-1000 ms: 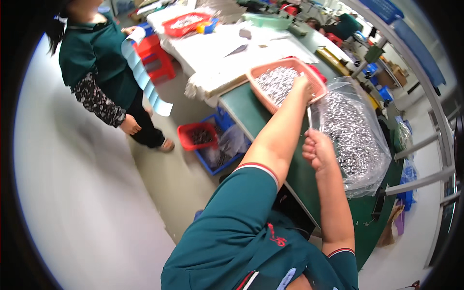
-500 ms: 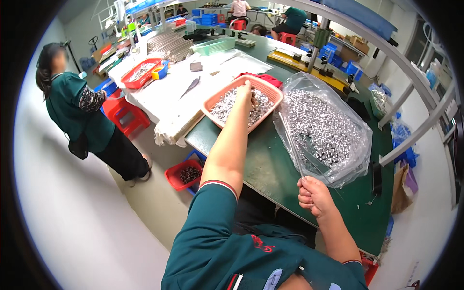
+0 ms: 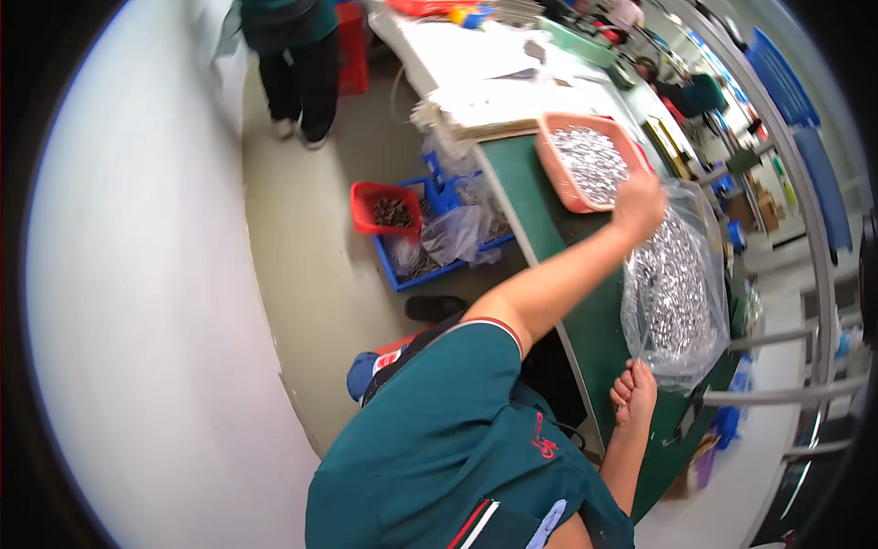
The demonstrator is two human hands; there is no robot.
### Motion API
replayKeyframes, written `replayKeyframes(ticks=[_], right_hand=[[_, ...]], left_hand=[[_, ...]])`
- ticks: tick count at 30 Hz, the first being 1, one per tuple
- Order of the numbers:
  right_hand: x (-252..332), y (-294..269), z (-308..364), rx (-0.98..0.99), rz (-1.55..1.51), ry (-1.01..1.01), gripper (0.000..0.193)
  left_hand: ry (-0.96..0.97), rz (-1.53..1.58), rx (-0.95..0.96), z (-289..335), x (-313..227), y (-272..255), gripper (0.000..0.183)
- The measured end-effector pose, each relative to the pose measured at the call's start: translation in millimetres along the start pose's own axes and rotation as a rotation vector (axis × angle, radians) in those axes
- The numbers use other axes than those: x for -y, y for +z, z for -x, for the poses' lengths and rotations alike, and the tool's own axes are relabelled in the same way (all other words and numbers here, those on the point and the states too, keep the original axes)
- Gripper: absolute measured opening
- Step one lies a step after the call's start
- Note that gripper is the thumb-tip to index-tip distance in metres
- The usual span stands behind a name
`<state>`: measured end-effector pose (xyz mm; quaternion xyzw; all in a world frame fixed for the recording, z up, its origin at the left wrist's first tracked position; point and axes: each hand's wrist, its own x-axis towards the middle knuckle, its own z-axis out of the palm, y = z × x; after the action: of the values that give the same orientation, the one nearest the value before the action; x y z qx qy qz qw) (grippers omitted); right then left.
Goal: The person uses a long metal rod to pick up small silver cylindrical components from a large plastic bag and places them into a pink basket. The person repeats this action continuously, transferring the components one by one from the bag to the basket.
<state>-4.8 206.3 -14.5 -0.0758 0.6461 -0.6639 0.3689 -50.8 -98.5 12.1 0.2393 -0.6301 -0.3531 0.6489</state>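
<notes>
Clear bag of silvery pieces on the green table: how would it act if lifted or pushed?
Probably floppy: the clear bag looks thin and wrinkled. It may feel heavy, since it holds many silvery pieces, which could shift as it sags. Rolling seems unlikely, as it lies spread out on the green table.

Lighting: bright; white sheet (image 3: 448,59) overexposed. Small metal pieces (image 3: 679,297): specular glare. Motion blur: visible. Fisheye distortion: edges curved, corners black.

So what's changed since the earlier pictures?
The left hand has left the pieces in the pink basket, moving right toward the clear bag. The right hand stays closed, its rod too blurred to make out. Basket and bag stay on the green table.
</notes>
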Motion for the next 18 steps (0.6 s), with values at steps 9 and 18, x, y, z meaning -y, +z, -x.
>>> replayKeyframes(ticks=[9, 18], right_hand=[[-26.3, -6.3, -0.9, -0.199, 0.241, -0.201, 0.023], [-28.8, -10.0, -4.5, -0.270, 0.256, -0.199, 0.023]], left_hand=[[0.245, 0.109, 0.172, 100.8, -41.6, -55.3, 0.008], [0.314, 0.068, 0.301, 131.1, -17.9, -79.3, 0.011]])
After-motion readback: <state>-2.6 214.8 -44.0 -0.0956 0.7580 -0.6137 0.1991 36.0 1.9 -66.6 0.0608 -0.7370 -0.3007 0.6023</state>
